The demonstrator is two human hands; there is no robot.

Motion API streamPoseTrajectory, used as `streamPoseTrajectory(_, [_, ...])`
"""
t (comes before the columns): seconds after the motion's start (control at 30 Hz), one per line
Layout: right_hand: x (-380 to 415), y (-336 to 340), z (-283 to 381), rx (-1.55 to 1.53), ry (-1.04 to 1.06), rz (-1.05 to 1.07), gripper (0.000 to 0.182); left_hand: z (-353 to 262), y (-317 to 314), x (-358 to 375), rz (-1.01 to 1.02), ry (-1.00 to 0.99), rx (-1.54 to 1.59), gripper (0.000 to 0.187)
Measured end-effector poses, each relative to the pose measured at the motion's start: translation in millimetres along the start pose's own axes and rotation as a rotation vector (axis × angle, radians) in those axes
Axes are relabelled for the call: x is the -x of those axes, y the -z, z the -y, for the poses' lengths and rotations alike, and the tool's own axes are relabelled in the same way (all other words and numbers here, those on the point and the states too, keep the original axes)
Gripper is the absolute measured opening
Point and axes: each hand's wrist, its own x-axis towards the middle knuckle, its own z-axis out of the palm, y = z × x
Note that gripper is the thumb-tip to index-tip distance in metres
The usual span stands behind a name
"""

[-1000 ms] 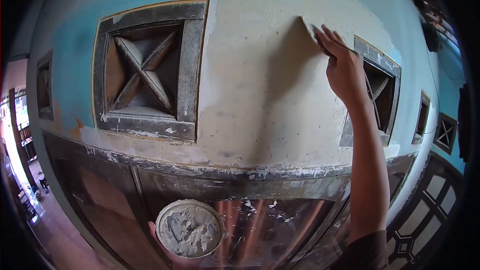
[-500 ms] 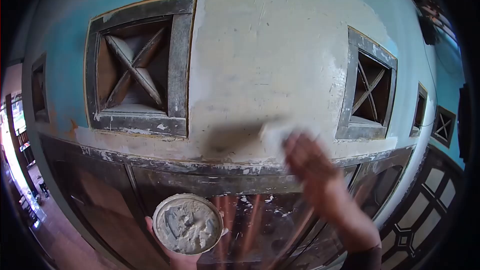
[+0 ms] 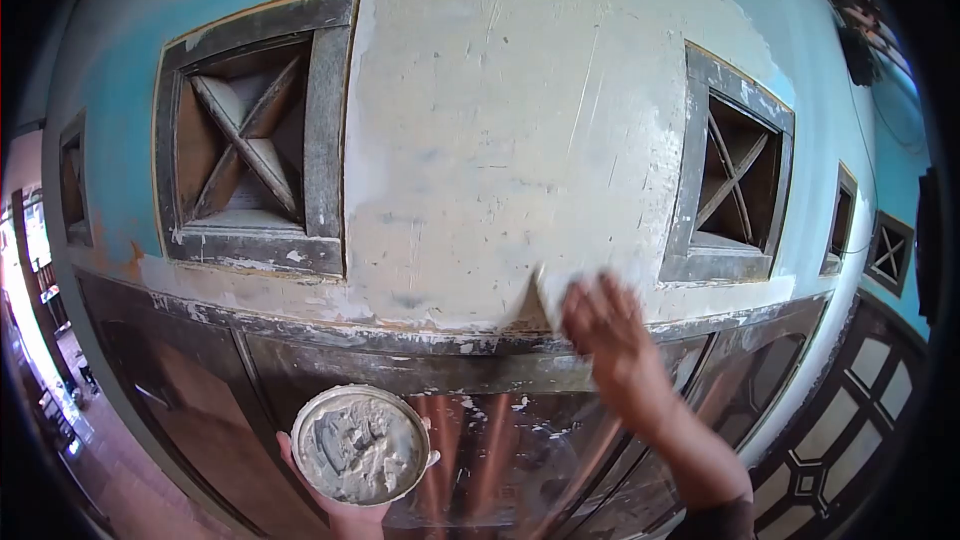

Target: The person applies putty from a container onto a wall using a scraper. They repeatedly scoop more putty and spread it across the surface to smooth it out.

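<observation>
My left hand (image 3: 350, 512) supports a round tub (image 3: 302, 440) from below, with its thumb and fingertips showing at the sides. Grey-white putty (image 3: 365, 448) lies in the tub, its surface lumpy and smeared. Against the lower part of the cream wall patch (image 3: 470, 170), just above the wooden ledge, my right hand (image 3: 608, 325) grips a pale, flat putty knife (image 3: 546, 298). That blade is seen nearly edge-on and slightly blurred, and its handle is hidden by my fingers. Its shadow falls on the wall to the left.
A wooden vent frame with crossed slats (image 3: 245, 145) is set in the wall at left, and a second vent frame (image 3: 730, 175) at right. Below runs a paint-flecked wooden ledge (image 3: 430, 338) over dark glossy panels (image 3: 480, 440). A patterned door (image 3: 840, 430) stands far right.
My right hand and the putty knife have moved slightly down, with the blade now more edge-on and its shadow smaller. The view has shifted a little; the tub stays in my left hand.
</observation>
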Motion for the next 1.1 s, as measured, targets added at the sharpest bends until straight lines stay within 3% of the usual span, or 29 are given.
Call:
streamPoseTrajectory(0.07, [30, 1, 21, -0.082, -0.01, 0.111, 0.062, 3, -5, 2, -0.005, 0.013, 0.016, 0.092])
streamPoseTrajectory(0.13, [24, 32, 26, -0.089, 0.021, 0.108, 0.058, 2, -8, 2, 0.146, 0.065, -0.061, 0.093])
streamPoseTrajectory(0.2, [-10, 70, 22, -0.133, 0.097, -0.053, 0.053, 0, -3, 2, 0.057, -0.009, 0.036, 0.093])
streamPoseTrajectory(0.3, [-104, 101, 9, -0.046, 0.121, -0.41, 0.052, -9, -7, 7, 0.251, 0.114, -0.039, 0.093])
streamPoseTrajectory(0.4, [-217, 108, -23, 0.041, 0.243, -0.774, 0.047, -19, 10, 16, 0.106, 0.022, 0.07, 0.092])
streamPoseTrajectory(0.47, [-261, 105, -43, 0.176, 0.157, -0.751, 0.044, -31, 35, 18, 0.003, -0.028, 0.141, 0.091])
streamPoseTrajectory(0.5, [-263, 100, -42, 0.172, 0.155, -0.756, 0.044, -46, 29, 26, 0.027, 0.137, 0.148, 0.094])
streamPoseTrajectory(0.57, [-266, 86, -35, 0.11, 0.014, -0.564, 0.044, -50, 15, 30, 0.043, 0.107, 0.251, 0.093])
streamPoseTrajectory(0.6, [-262, 70, -31, 0.127, 0.064, -0.542, 0.048, -48, 9, 29, 0.063, 0.08, 0.363, 0.093])
streamPoseTrajectory(0.73, [-191, 8, 24, 0.256, 0.09, -0.397, 0.058, -48, 2, 24, -0.063, 0.083, 0.105, 0.095])
streamPoseTrajectory(0.8, [-149, -8, 48, 0.127, 0.137, -0.282, 0.062, -42, 15, 14, 0.078, 0.048, -0.09, 0.098])
streamPoseTrajectory(0.93, [-78, -27, 89, 0.044, 0.238, -0.044, 0.064, -35, 27, 9, 0.137, 0.01, -0.053, 0.1])
streamPoseTrajectory(1.07, [-67, 20, 92, -0.11, 0.301, 0.049, 0.065, -38, 27, 9, 0.106, -0.034, -0.003, 0.101])
streamPoseTrajectory(1.1, [-90, 44, 85, -0.116, 0.297, -0.107, 0.061, -38, 27, 10, 0.111, -0.049, 0.011, 0.101])
